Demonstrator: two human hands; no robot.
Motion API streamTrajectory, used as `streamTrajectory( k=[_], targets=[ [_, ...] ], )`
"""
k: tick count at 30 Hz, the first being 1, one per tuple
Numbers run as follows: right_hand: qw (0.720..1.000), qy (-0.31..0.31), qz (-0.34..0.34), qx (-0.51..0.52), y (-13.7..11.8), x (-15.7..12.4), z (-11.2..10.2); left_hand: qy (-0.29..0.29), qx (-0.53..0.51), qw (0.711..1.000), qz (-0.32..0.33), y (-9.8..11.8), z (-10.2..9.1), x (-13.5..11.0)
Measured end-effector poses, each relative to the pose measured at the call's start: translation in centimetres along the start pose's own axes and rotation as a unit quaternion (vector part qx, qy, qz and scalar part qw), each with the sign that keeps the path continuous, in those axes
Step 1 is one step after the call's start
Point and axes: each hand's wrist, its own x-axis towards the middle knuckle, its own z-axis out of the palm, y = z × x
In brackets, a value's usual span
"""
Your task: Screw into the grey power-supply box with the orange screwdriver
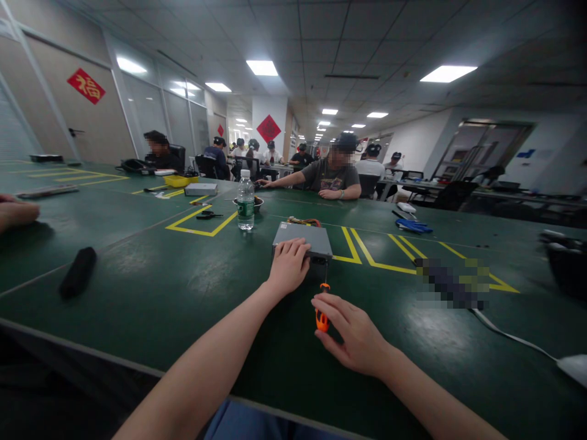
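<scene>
A grey metal computer power supply lies on the green table, its bundle of coloured wires at the far side. My left hand grips its near left part, fingers over the top and thumb down by the front face. In my right hand, thumb and fingers are closed around the orange and black handle of a screwdriver. Its thin shaft points away from me to the near face of the power supply, close to the right corner. Whether the tip sits in a screw is too small to tell.
Beyond my left hand stand a water bottle and a metal bowl. A black object lies left; a power strip with a white cable lies right. Blue gloves are farther right. Another person's hand rests at far left.
</scene>
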Motion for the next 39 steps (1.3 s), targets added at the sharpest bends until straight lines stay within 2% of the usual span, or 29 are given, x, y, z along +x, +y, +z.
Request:
streamTrajectory(
  k=[4, 8, 14, 20, 23, 26, 28, 36, 39],
  targets=[
    [0.999, 0.027, -0.007, -0.024, 0.0, 0.2, 0.2, 0.003, 0.0, 1.0, 0.002, -0.1, 0.0, 0.0],
    [0.998, 0.067, 0.014, 0.004, 0.2, 0.0, 0.7, 0.004, 0.0, 1.0, 0.004, -0.1, -0.1, -0.1],
    [1.0, 0.012, 0.008, -0.011, 0.0, 0.0, 0.0, 0.003, -0.002, 1.0, 0.0, -0.1, -0.1, 0.0],
    [0.998, 0.064, 0.028, 0.008, 0.1, -0.1, 0.8, 0.001, 0.002, 1.0, 0.003, -0.3, 0.0, -0.1],
    [0.998, 0.043, 0.031, 0.025, 0.2, -0.2, 0.7, 0.003, 0.003, 1.0, 0.005, -0.3, 0.0, -0.1],
    [1.0, -0.005, 0.014, -0.002, -0.1, 0.0, 0.2, 0.004, 0.001, 1.0, 0.005, -0.2, 0.0, -0.1],
    [1.0, -0.012, 0.0, -0.025, -0.2, 0.2, 0.0, 0.002, 0.002, 1.0, 0.005, -0.3, -0.1, -0.1],
    [0.998, 0.051, 0.005, -0.025, 0.0, 0.3, 1.0, -0.005, 0.003, 1.0, 0.006, -0.4, -0.1, -0.1],
    [0.996, 0.077, -0.028, -0.026, 0.1, 0.2, 1.0, -0.003, 0.005, 1.0, 0.006, -0.4, -0.1, -0.2]
  ],
)
